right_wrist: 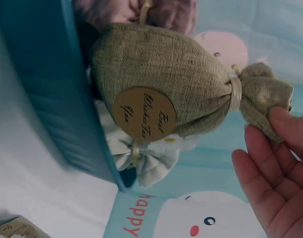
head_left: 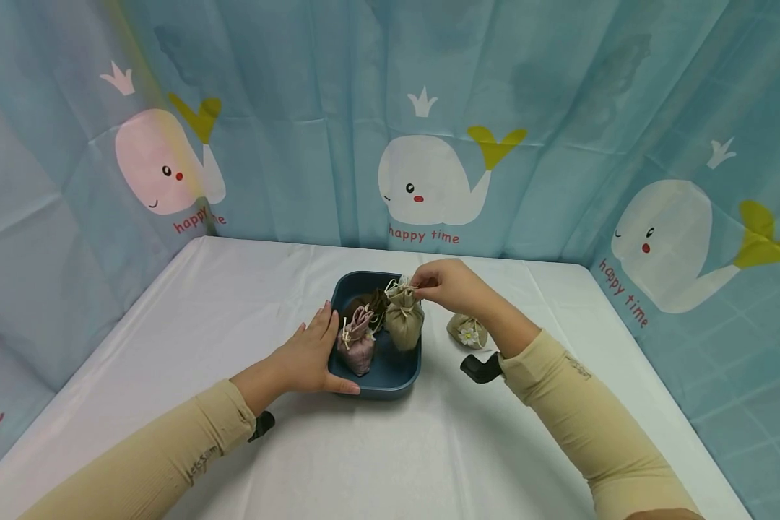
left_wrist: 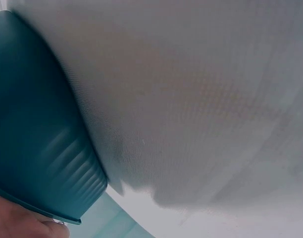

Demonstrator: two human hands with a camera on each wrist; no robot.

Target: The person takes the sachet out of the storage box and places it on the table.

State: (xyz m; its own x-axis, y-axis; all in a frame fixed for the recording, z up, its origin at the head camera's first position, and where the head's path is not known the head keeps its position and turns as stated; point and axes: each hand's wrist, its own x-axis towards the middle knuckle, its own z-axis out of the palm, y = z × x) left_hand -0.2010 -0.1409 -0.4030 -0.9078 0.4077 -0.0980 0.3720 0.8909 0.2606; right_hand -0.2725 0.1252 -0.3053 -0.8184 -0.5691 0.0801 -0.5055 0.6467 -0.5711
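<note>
A dark blue plastic bin (head_left: 390, 390) stands on the table with small drawstring sachets in it. My left hand (head_left: 308, 354) rests against the bin's left side with fingers spread, fingertips along the rim. Between thumb and fingers my right hand (head_left: 447, 285) pinches the gathered top of an olive linen sachet (head_left: 404, 325), which hangs upright at the bin's right side. A round "Best Wishes For You" label (right_wrist: 145, 114) shows on that sachet. Inside the bin are a mauve sachet (head_left: 357, 350), a dark brown one (head_left: 364, 305) and a whitish one (right_wrist: 136, 153).
Right of the bin, another olive sachet with a white flower (head_left: 468, 331) lies on the white tablecloth (head_left: 364, 462). Behind the table hangs a light blue curtain (head_left: 312, 180) printed with whales. Black straps (head_left: 481, 368) stick out near the sleeves.
</note>
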